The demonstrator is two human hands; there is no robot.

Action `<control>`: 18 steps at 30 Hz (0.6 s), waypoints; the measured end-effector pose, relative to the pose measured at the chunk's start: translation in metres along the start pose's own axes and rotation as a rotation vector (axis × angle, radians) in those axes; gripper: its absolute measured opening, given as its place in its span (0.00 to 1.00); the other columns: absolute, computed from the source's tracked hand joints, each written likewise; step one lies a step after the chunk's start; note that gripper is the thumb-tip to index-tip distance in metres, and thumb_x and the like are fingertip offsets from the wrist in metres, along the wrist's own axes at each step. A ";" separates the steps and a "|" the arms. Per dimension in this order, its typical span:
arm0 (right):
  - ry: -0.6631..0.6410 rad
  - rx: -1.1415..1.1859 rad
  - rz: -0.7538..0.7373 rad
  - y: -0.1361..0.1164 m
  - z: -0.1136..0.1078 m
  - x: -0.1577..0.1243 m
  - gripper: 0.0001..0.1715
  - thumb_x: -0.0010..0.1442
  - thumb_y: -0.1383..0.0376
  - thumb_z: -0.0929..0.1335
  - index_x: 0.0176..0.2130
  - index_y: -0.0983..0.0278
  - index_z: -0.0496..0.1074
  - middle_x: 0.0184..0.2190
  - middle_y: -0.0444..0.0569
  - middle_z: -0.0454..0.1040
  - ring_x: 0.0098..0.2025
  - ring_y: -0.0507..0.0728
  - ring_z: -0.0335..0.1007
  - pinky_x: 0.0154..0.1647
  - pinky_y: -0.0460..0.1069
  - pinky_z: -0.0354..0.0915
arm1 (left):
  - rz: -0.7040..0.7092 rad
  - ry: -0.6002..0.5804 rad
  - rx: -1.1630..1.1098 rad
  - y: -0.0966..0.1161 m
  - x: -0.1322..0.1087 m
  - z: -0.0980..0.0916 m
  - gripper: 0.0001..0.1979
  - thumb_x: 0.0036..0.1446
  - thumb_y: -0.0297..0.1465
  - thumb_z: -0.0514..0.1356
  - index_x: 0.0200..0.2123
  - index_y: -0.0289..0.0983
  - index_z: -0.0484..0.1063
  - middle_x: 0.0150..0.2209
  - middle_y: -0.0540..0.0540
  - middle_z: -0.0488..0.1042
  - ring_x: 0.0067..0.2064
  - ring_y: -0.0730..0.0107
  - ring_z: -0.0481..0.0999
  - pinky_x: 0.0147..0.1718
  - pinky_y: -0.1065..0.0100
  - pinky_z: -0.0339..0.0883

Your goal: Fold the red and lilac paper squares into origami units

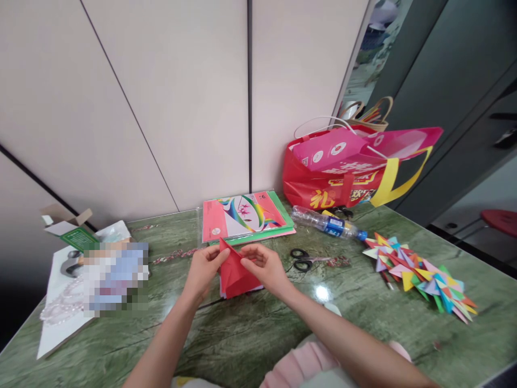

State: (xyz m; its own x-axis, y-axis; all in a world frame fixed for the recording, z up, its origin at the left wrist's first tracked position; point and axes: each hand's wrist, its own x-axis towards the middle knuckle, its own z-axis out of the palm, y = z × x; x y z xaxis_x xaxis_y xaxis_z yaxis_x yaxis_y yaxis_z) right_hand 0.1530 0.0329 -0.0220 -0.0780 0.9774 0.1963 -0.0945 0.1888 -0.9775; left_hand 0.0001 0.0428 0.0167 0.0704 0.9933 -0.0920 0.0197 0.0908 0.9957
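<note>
A sheet of red paper (234,277), partly folded with a raised point at its top, is between my two hands above the green marbled table (173,345). My left hand (205,269) pinches its left edge between thumb and fingers. On the other side my right hand (262,264) grips the right edge, thumb in front and fingers curled behind. Pale paper edges show just beneath the red sheet. Right of my hands lie black-handled scissors (304,260). Behind them rests a pack of coloured paper (242,215) with a flower on its cover.
A plastic bottle (327,222) lies in front of a red gift bag (323,186). Many-coloured folded paper pieces (424,277) form a long cluster at the right. At the left, a small green and white box (76,234) stands by a white board (52,328).
</note>
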 end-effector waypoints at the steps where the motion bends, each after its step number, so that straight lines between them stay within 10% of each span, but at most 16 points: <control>1: 0.001 0.007 0.005 0.000 0.000 0.000 0.13 0.48 0.62 0.69 0.35 0.64 0.69 0.33 0.49 0.74 0.35 0.55 0.70 0.38 0.51 0.67 | 0.002 -0.002 -0.008 0.000 0.000 0.000 0.15 0.40 0.37 0.64 0.31 0.33 0.76 0.23 0.48 0.76 0.24 0.68 0.72 0.24 0.70 0.64; 18: -0.042 -0.046 -0.020 0.003 0.000 -0.002 0.11 0.44 0.65 0.71 0.32 0.63 0.72 0.35 0.48 0.72 0.34 0.54 0.69 0.33 0.47 0.65 | 0.021 -0.005 -0.009 0.000 0.000 0.003 0.17 0.44 0.42 0.61 0.27 0.32 0.75 0.19 0.51 0.71 0.21 0.75 0.66 0.21 0.74 0.60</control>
State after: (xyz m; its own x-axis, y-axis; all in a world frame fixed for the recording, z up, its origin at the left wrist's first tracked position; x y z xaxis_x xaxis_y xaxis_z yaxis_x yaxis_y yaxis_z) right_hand 0.1532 0.0315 -0.0255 -0.1184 0.9687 0.2183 -0.0511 0.2136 -0.9756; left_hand 0.0029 0.0422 0.0162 0.0758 0.9946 -0.0714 0.0092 0.0709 0.9974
